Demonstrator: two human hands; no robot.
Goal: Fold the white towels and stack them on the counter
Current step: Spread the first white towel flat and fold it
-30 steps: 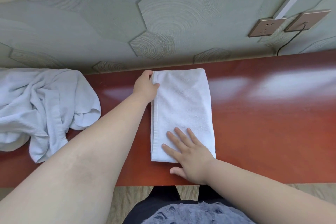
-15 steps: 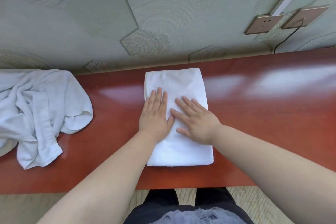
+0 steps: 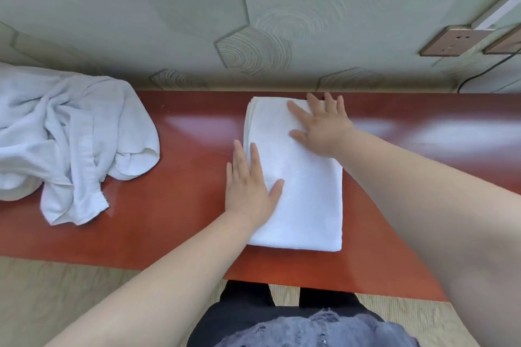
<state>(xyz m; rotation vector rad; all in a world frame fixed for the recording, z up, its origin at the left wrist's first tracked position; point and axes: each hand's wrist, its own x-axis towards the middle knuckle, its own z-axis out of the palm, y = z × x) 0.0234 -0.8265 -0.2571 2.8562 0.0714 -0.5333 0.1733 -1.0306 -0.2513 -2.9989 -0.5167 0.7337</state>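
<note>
A folded white towel (image 3: 304, 194) lies as a long rectangle on the red-brown counter (image 3: 191, 222), running from the wall toward me. My left hand (image 3: 249, 183) lies flat with straight fingers on the towel's left edge, partly on the counter. My right hand (image 3: 321, 124) presses flat on the towel's far right corner, fingers spread. A crumpled pile of white towels (image 3: 64, 141) sits at the counter's left end, apart from both hands.
The counter runs along a green patterned wall (image 3: 253, 22). Two wall sockets (image 3: 451, 43) with a dark cable sit at the upper right. The counter's right part (image 3: 451, 163) is bare and shiny. Its front edge lies just before my legs.
Both hands lay side by side on the towel's middle half a second ago. The right hand has slid to the far right corner, the left hand down to the left edge.
</note>
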